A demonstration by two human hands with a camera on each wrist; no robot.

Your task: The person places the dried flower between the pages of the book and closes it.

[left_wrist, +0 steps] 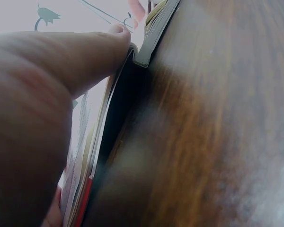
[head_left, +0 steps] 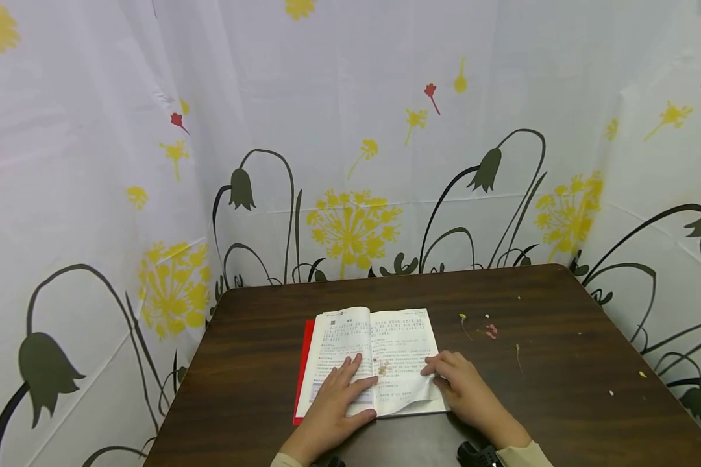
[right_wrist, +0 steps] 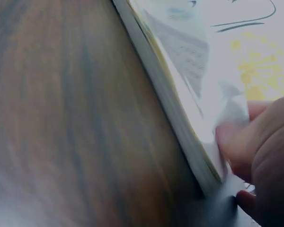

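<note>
Open book (head_left: 394, 347) on table (head_left: 251, 344), L hand (head_left: 335, 405) spread on left pg (head_left: 327, 353), R hand (head_left: 458, 383) pinching right pg (head_left: 409, 357) edge. Pinkish bits (head_left: 383, 368) there r too small to ID tbh.

Flower-printed curtain (head_left: 327, 110) behind brown table (head_left: 245, 370).

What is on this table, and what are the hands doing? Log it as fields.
Book: open on the dark brown table, red edge at its left
Left hand: rests on the left page
Right hand: pinches the right page, lower corner lifted
On right page: small flower-like bits
Right of book: scattered pink pieces, thin stems
Backdrop: flower-printed white cloth
</note>
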